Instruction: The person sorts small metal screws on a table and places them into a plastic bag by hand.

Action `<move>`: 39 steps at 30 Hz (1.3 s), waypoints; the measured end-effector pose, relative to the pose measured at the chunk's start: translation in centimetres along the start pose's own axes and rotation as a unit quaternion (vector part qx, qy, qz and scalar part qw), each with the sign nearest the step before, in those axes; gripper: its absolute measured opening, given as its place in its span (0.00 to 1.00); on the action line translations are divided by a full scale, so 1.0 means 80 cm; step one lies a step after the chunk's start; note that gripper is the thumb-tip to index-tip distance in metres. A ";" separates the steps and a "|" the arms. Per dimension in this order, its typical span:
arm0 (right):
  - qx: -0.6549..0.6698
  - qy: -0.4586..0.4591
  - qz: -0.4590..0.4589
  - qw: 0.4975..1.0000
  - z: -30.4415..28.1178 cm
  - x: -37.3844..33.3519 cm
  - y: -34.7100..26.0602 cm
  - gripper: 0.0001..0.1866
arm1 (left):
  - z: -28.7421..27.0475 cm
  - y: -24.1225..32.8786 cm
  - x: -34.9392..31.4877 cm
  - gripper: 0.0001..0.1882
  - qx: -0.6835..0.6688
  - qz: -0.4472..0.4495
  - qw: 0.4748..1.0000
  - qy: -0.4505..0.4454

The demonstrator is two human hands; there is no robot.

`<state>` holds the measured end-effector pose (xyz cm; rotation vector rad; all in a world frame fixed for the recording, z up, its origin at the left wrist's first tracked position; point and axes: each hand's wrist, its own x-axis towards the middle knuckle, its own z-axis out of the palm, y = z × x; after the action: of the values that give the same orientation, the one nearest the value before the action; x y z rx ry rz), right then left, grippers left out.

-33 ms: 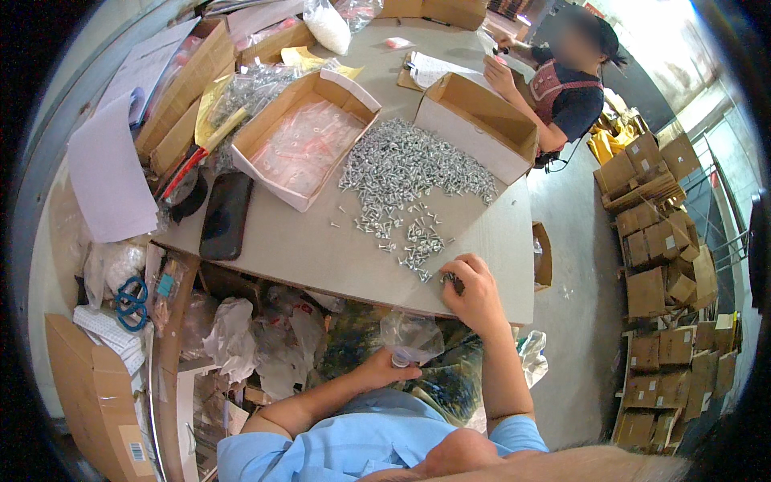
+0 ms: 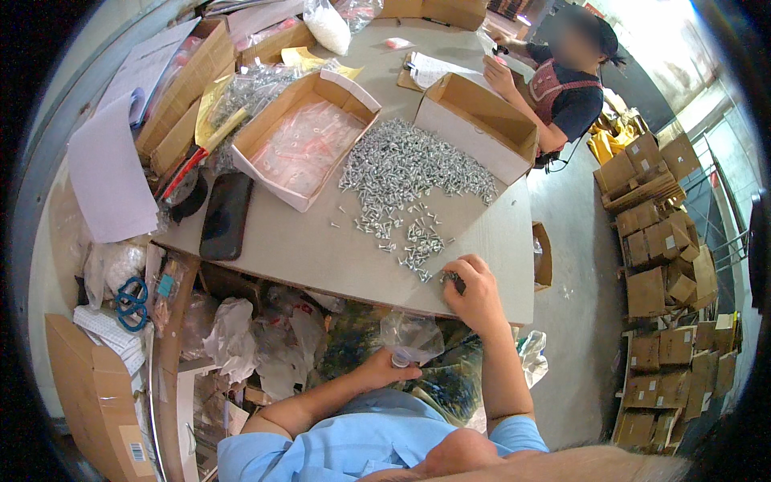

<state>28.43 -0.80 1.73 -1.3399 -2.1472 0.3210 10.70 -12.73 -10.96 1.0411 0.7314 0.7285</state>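
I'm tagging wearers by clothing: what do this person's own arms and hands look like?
Both forearms are bare, with short light-blue shirt sleeves ending above the elbows. The left hand and the right hand wear no gloves; no watch or wristband shows.

I'm looking down into a packing workshop or small warehouse: a grey surface (image 2: 321,249) heaped with loose screws (image 2: 409,173), open cardboard boxes (image 2: 301,136) of little plastic bags, stacked cartons (image 2: 658,241) along the concrete floor (image 2: 574,321), and a co-worker (image 2: 566,84) opposite.
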 end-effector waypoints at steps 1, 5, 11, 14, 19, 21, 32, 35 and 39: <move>-0.005 0.007 0.019 1.000 0.002 -0.002 0.003 0.11 | 0.001 0.000 -0.001 0.17 -0.005 0.006 1.000 0.004; -0.022 0.024 0.076 0.997 0.002 -0.018 0.001 0.10 | 0.001 -0.002 -0.001 0.17 -0.013 0.020 1.000 -0.002; 0.127 -0.092 0.061 0.986 -0.012 -0.035 -0.046 0.10 | 0.002 0.001 -0.002 0.15 -0.018 0.004 1.000 0.011; 0.130 -0.086 0.092 0.984 -0.008 -0.025 -0.040 0.13 | 0.002 0.006 -0.001 0.14 -0.009 -0.005 1.000 0.002; 0.045 -0.012 0.058 0.997 0.011 0.003 -0.026 0.15 | 0.001 0.009 -0.001 0.13 0.005 -0.017 1.000 0.005; 0.025 -0.006 0.046 0.999 0.020 0.005 -0.028 0.14 | 0.001 0.009 -0.001 0.13 0.010 -0.015 1.000 0.008; -0.023 0.041 0.050 0.998 0.039 -0.022 -0.045 0.10 | 0.001 -0.002 0.000 0.14 0.002 0.003 1.000 0.015; -0.020 0.053 0.063 0.996 0.037 -0.031 -0.056 0.11 | -0.001 0.009 -0.001 0.16 0.018 -0.022 0.999 -0.020; -0.028 0.075 0.077 0.994 0.038 -0.036 -0.057 0.09 | 0.000 0.014 -0.001 0.16 0.025 0.011 1.000 -0.014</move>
<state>24.21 -5.17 0.52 -1.5161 -1.9486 0.2139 10.47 -12.45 -9.89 1.1040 0.7186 0.7161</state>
